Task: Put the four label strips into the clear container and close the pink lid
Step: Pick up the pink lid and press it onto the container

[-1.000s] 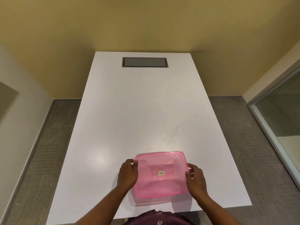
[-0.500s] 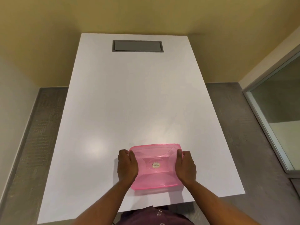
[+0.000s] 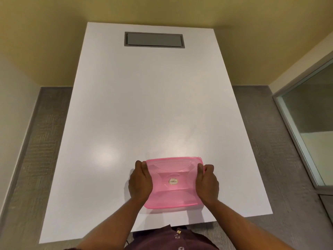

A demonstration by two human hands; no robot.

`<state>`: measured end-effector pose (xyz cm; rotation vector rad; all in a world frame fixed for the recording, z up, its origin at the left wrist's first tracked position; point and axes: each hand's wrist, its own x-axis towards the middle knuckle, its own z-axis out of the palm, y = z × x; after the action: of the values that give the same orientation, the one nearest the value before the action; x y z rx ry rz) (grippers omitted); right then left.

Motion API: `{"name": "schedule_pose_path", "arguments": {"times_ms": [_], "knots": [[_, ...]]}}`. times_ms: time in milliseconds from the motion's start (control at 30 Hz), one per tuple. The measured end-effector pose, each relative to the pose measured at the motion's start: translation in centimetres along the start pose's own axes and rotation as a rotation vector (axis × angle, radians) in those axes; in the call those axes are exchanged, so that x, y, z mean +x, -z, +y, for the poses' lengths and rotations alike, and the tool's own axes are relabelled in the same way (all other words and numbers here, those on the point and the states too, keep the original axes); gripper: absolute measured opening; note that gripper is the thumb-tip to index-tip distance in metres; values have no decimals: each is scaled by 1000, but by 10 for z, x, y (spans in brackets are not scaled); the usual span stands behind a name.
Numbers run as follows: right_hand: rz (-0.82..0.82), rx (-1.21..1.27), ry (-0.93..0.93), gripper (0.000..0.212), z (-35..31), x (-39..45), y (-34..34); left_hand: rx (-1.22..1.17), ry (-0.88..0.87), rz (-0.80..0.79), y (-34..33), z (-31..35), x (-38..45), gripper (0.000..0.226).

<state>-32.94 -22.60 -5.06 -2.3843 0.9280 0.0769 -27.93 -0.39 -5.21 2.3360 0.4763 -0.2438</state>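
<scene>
At the near edge of the view I see a dark maroon shirt with small buttons, and two bare forearms reaching forward from it over the white table. Just beyond the table's near edge sits the pink lid, lying flat over the clear container, whose walls I cannot make out under it. A small round sticker sits at the lid's centre. I cannot tell whether any label strips are inside; the pink plastic hides the contents.

My left hand is pressed along the lid's left edge, fingers curled around the far left corner. My right hand clasps the right edge in the same way, thumb on top and fingers wrapped round the far right corner. Both hands are closed on the lid, one at each side.

Farther out, the tabletop is plain white with soft light patches. Near its far end a grey rectangular hatch is set flush into the surface. Grey carpet runs along both sides, a yellow wall stands behind, and a glass panel with a pale frame is at the right.
</scene>
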Motion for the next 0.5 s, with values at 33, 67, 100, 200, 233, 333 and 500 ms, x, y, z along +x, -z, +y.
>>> {"name": "schedule_pose_path", "arguments": {"times_ms": [33,67,100,200,233,333,500], "knots": [[-8,2,-1,53,1,1,0,-6,4,0,0,0,1,33],[-14,5,-1,52,2,1,-1,-12,5,2,-1,-1,2,34],[-19,12,-2,51,3,2,-1,-18,5,4,-1,-1,2,34],[-48,66,-26,44,5,4,0,-24,0,10,-2,-1,2,35],[-66,91,-36,42,6,6,0,-20,-1,14,-2,-1,2,36],[-155,161,-77,38,6,13,6,-13,-8,23,-3,-2,2,36],[-281,303,-205,38,8,33,20,19,-6,24,-4,-3,3,34]]}}
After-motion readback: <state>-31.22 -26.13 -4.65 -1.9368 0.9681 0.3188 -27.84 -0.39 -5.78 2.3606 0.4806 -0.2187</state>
